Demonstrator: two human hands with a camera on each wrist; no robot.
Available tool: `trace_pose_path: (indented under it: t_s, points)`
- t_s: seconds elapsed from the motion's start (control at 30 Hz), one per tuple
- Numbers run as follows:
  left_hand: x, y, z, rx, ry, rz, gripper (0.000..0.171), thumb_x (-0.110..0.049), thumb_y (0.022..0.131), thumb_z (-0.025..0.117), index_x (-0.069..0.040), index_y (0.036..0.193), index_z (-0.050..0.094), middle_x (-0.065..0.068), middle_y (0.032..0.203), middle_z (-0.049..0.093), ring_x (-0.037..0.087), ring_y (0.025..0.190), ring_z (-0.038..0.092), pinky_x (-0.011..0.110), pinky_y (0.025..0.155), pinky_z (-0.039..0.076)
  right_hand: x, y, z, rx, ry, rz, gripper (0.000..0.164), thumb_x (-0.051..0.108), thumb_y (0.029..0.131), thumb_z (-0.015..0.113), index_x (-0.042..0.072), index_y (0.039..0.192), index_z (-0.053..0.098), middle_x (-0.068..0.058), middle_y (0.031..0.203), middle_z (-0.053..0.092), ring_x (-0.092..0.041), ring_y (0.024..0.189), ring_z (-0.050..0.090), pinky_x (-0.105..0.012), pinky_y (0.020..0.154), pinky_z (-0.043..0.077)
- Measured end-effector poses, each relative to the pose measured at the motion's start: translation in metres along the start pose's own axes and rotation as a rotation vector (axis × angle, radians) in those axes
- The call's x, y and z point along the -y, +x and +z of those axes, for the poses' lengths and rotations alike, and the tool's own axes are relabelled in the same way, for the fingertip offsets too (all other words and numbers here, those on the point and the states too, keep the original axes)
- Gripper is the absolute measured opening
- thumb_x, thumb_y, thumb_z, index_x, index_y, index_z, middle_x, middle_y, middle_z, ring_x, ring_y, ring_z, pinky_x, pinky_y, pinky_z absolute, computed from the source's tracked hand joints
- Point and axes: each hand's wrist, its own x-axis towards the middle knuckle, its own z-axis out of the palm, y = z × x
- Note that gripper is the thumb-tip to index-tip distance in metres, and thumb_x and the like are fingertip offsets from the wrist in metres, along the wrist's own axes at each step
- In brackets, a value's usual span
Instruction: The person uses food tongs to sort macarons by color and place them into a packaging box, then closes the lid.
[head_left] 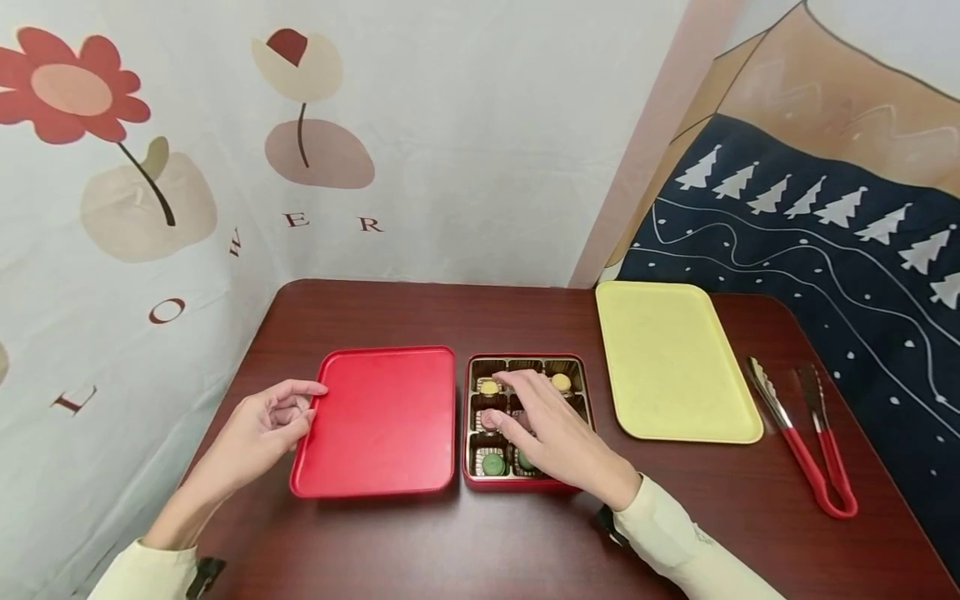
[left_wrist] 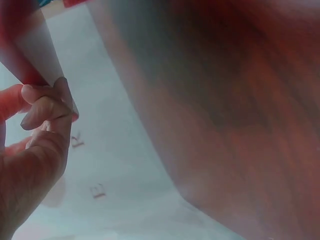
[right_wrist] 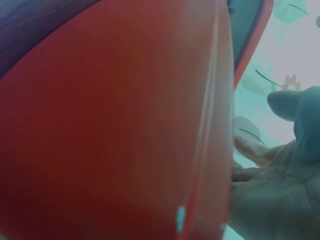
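Observation:
My left hand (head_left: 258,433) pinches the left edge of a square red lid (head_left: 378,421) between thumb and fingers. The lid lies top side up, just left of a red box (head_left: 517,485). In the left wrist view, fingers (left_wrist: 45,112) meet the lid's edge (left_wrist: 22,67). Over the box is my right hand (head_left: 555,433), its fingers extended, covering part of the compartments. The box has a gold-and-dark divided insert with small round pieces: yellow (head_left: 489,387) at the back, pinkish (head_left: 490,419) in the middle, green (head_left: 492,464) in front. The box's red wall (right_wrist: 115,125) fills much of the right wrist view.
A pale yellow tray (head_left: 678,362) lies to the right of the box. Beyond it, red-handled metal tongs (head_left: 806,450) rest spread near the right edge of the dark wooden table (head_left: 420,550). Printed cloths (head_left: 480,133) hang behind the table.

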Motion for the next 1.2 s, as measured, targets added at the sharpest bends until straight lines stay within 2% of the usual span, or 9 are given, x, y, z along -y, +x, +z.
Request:
trace_pose_path:
  t_s: [0.2,0.27,0.47,0.57,0.67,0.83,1.0,1.1,1.2]
  points:
    - [-0.019,0.008,0.011,0.014,-0.014,-0.004,0.033,0.005,0.102,0.069,0.007,0.135,0.065,0.012,0.088,0.066,0.017,0.069,0.065,0.030,0.062,0.062,0.002,0.000,-0.001,-0.002,0.096,0.026,0.064,0.034,0.111,0.067,0.011,0.165,0.041,-0.007,0.143,0.062,-0.022,0.131,0.058,-0.046,0.103,0.055]
    - [-0.021,0.010,0.016,0.019,-0.041,0.005,0.033,0.006,0.102,0.069,0.008,0.135,0.065,0.012,0.088,0.065,0.017,0.068,0.065,0.030,0.062,0.061,0.002,0.000,-0.001,0.001,0.134,0.038,0.065,0.033,0.111,0.067,0.013,0.167,0.039,-0.007,0.141,0.063,-0.019,0.124,0.064,-0.044,0.099,0.059]
    - [-0.029,0.021,0.031,0.049,-0.128,0.013,0.033,0.009,0.101,0.067,0.008,0.134,0.065,0.015,0.088,0.065,0.017,0.068,0.064,0.031,0.062,0.061,-0.001,-0.004,-0.005,-0.025,0.185,0.023,0.057,0.036,0.112,0.063,0.013,0.162,0.048,-0.001,0.138,0.065,-0.018,0.121,0.067,-0.042,0.099,0.059]
    - [-0.034,0.026,0.038,0.060,-0.140,0.006,0.033,0.009,0.101,0.067,0.008,0.134,0.064,0.016,0.089,0.065,0.018,0.068,0.064,0.031,0.062,0.061,-0.004,-0.007,-0.008,-0.046,0.180,0.019,0.052,0.037,0.113,0.062,0.016,0.159,0.050,0.006,0.137,0.066,-0.013,0.119,0.064,-0.044,0.097,0.059]
    - [-0.039,0.031,0.044,0.071,-0.150,-0.001,0.033,0.009,0.101,0.067,0.007,0.134,0.065,0.017,0.089,0.064,0.018,0.069,0.064,0.030,0.063,0.061,-0.007,-0.009,-0.010,-0.074,0.206,0.021,0.050,0.032,0.113,0.063,0.015,0.159,0.050,0.007,0.134,0.066,-0.010,0.112,0.065,-0.043,0.092,0.059]
    - [-0.047,0.039,0.054,0.079,-0.170,0.011,0.033,0.008,0.101,0.068,0.008,0.134,0.066,0.016,0.088,0.064,0.017,0.069,0.064,0.029,0.065,0.061,-0.011,-0.013,-0.014,-0.124,0.255,0.019,0.049,0.025,0.111,0.067,0.012,0.156,0.053,0.005,0.129,0.066,-0.011,0.106,0.066,-0.033,0.084,0.061]
    - [-0.055,0.045,0.069,0.083,-0.206,0.020,0.033,0.008,0.101,0.069,0.008,0.134,0.066,0.016,0.088,0.065,0.017,0.069,0.064,0.029,0.064,0.061,-0.017,-0.019,-0.019,-0.120,0.281,0.036,0.046,0.024,0.111,0.067,0.014,0.154,0.056,0.003,0.137,0.064,-0.014,0.111,0.065,-0.031,0.085,0.063]
    - [-0.058,0.050,0.079,0.085,-0.229,0.039,0.032,0.009,0.101,0.068,0.008,0.133,0.067,0.016,0.087,0.065,0.017,0.069,0.064,0.028,0.064,0.060,-0.022,-0.023,-0.023,-0.142,0.274,0.050,0.043,0.023,0.111,0.067,0.015,0.153,0.058,0.003,0.137,0.065,-0.013,0.105,0.066,-0.030,0.084,0.062]
    - [-0.058,0.054,0.088,0.083,-0.241,0.078,0.031,0.009,0.101,0.069,0.006,0.132,0.067,0.016,0.086,0.064,0.019,0.067,0.063,0.030,0.063,0.060,-0.027,-0.026,-0.029,-0.172,0.272,0.048,0.039,0.018,0.111,0.065,0.014,0.150,0.060,0.002,0.127,0.069,-0.013,0.093,0.067,-0.031,0.077,0.060]
